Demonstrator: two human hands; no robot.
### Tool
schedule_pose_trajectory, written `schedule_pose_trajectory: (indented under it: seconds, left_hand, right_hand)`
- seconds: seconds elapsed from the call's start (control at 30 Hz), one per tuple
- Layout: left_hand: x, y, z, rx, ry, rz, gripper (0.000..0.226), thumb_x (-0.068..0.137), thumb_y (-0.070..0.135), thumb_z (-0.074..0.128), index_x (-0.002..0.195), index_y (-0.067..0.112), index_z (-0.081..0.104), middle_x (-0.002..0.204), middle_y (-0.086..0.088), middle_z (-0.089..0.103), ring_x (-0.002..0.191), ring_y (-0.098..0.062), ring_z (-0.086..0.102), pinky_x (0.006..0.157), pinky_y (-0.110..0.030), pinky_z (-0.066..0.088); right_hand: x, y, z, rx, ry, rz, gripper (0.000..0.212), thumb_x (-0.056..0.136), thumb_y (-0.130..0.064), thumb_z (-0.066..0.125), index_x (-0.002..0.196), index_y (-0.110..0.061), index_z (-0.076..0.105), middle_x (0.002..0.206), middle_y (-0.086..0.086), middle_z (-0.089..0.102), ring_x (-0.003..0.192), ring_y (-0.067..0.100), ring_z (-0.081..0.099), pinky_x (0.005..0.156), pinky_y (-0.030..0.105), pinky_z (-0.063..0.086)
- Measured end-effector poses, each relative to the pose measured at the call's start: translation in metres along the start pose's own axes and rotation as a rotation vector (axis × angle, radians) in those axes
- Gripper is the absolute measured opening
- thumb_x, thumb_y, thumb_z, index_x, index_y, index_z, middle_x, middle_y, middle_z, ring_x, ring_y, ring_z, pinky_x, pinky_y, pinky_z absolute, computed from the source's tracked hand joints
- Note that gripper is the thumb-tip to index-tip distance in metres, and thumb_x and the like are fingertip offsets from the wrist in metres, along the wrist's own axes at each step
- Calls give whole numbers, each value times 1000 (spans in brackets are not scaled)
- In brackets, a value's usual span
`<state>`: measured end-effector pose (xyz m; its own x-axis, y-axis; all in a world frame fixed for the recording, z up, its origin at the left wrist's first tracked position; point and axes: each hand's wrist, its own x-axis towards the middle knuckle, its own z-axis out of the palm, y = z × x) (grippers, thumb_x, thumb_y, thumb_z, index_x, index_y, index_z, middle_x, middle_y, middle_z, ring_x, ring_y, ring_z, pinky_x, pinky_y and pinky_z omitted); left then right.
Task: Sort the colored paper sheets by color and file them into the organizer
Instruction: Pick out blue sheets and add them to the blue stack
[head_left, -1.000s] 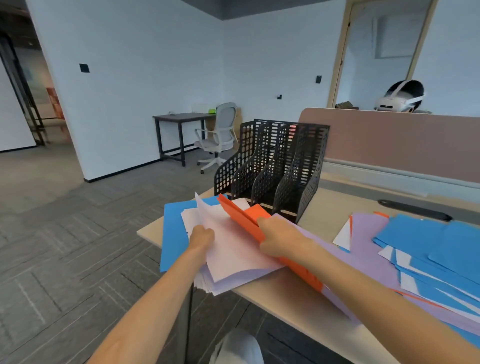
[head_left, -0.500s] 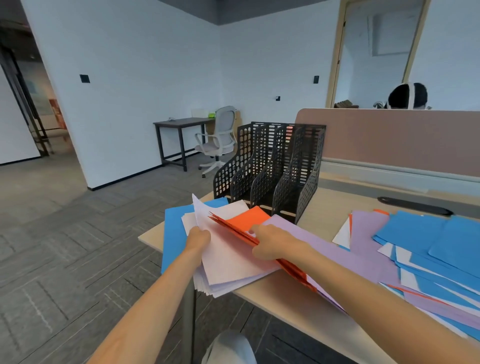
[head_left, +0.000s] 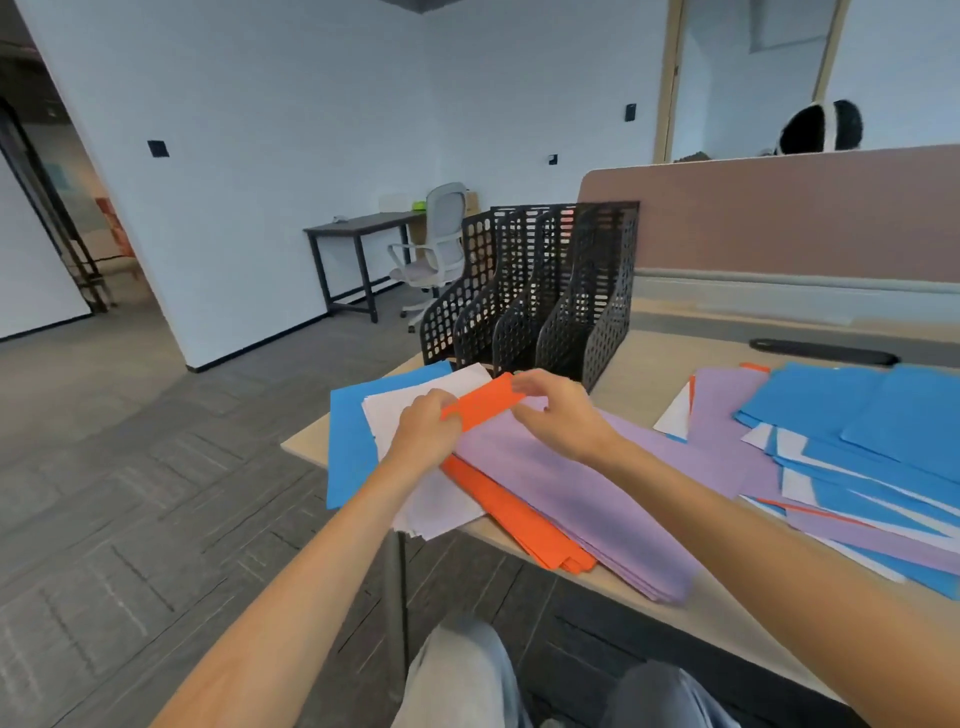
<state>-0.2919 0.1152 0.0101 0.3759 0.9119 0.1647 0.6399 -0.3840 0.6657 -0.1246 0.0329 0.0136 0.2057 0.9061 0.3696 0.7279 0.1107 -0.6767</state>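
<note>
A stack of orange sheets (head_left: 514, 514) lies at the desk's front edge between a white pile (head_left: 405, 415) and a purple stack (head_left: 597, 499). My left hand (head_left: 426, 431) pinches the far left corner of the orange stack. My right hand (head_left: 556, 415) holds its far right corner, over the purple sheets. A blue sheet (head_left: 353, 447) lies under the white pile at the left. The black mesh organizer (head_left: 535, 291) with several slots stands just behind my hands.
A loose heap of blue, white and purple sheets (head_left: 857, 441) covers the desk's right side. A pink divider panel (head_left: 779, 218) runs along the back. The desk's corner (head_left: 291, 447) is at the left; a far table and office chair (head_left: 436, 244) stand beyond.
The raised white sheets have been laid flat. My left hand moved from the white pile onto the orange stack's corner, and both hands now hold the orange sheets' far end.
</note>
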Motion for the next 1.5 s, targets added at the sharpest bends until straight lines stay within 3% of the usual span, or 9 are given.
schedule_pose_trajectory:
  seconds: [0.1, 0.2, 0.47, 0.63, 0.77, 0.97, 1.13, 1.37, 1.5]
  left_hand:
    - [0, 54, 41, -152, -102, 169, 38, 93, 0, 41, 127, 7, 58, 132, -6, 58, 125, -19, 50, 96, -21, 36]
    - [-1, 106, 95, -262, -221, 284, 33, 95, 0, 42, 120, 10, 62, 123, -1, 63, 115, -12, 55, 90, -17, 37]
    - [1, 203, 231, -151, -316, 388, 26, 95, 11, 47, 119, 6, 56, 123, -12, 62, 117, -30, 55, 90, -33, 41]
    - [17, 232, 286, 142, -278, 339, 38, 98, 32, 47, 121, 1, 44, 126, -23, 55, 119, -41, 48, 90, -44, 41]
    - [25, 241, 309, -169, -152, 336, 34, 93, 19, 58, 121, 4, 46, 114, -17, 66, 107, -37, 59, 78, -35, 41]
    - [21, 249, 322, -547, -300, 191, 58, 94, 20, 60, 141, 9, 29, 114, 2, 66, 95, -10, 57, 75, -15, 35]
    - [18, 246, 330, -366, -257, 215, 76, 92, 36, 60, 146, 4, 16, 107, 3, 63, 107, -26, 58, 86, -35, 40]
    - [9, 249, 326, -248, -265, 252, 67, 99, 26, 47, 151, 8, 9, 97, 7, 65, 116, -29, 53, 100, -38, 26]
    - [12, 246, 327, -286, -246, 248, 63, 98, 18, 45, 151, 8, 13, 75, 10, 55, 93, -27, 56, 95, -38, 36]
  right_hand:
    - [-20, 23, -35, 21, 209, 26, 28, 89, -8, 56, 112, -17, 69, 108, -8, 69, 100, 4, 58, 87, 7, 36]
    - [-47, 56, -78, -13, 344, 100, 27, 89, -8, 53, 105, -19, 72, 105, -9, 70, 100, 6, 60, 92, 17, 42]
    - [-130, 161, -191, -138, 584, 401, 21, 90, -8, 55, 96, -18, 72, 104, -6, 71, 102, 10, 62, 94, 32, 48]
    - [-173, 209, -250, -337, 548, 591, 29, 89, -29, 66, 115, -16, 66, 125, 1, 63, 123, 19, 53, 101, 25, 35]
    - [-189, 235, -261, -606, 219, 747, 78, 82, -67, 56, 143, -20, 43, 153, 3, 34, 145, 22, 23, 119, 41, 15]
    - [-187, 235, -257, -787, 175, 570, 52, 96, -50, 47, 135, -17, 49, 137, 2, 52, 125, 24, 49, 96, 36, 42]
    - [-190, 238, -257, -861, 182, 512, 22, 100, -30, 42, 104, -14, 57, 102, 3, 65, 88, 33, 60, 62, 35, 39]
    - [-195, 240, -255, -781, 242, 386, 21, 98, -24, 43, 103, -16, 62, 89, 1, 68, 78, 34, 60, 65, 40, 50]
    - [-198, 241, -266, -743, 276, 341, 33, 83, -13, 51, 108, -15, 72, 101, 3, 73, 105, 33, 64, 89, 46, 51]
